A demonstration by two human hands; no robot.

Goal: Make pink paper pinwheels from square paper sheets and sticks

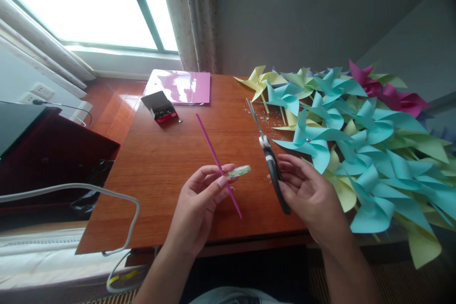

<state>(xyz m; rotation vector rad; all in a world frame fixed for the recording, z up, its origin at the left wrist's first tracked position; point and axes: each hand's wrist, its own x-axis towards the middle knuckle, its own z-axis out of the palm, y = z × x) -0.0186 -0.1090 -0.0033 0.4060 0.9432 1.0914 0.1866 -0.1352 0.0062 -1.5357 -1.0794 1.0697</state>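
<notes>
Between the thumb and fingers of my left hand (194, 202) is a thin purple stick (209, 140), slanting from upper left to lower right. The same hand also holds a small roll of clear tape (240, 171) with green on its rim, which sticks out to the right of the stick. My right hand (309, 197) is closed on the black handles of a pair of scissors (273, 175). The scissors' blades point away from me, over the table. A gap separates the scissors from the tape roll.
Paper pinwheels (370, 194) in turquoise, yellow, green and magenta crowd the right side of the wooden table (149, 199). Small bits lie scattered near them. At the back left are an open red box (166, 116) and a pink sheet stack (197, 88). A white cable (133, 223) crosses the left corner.
</notes>
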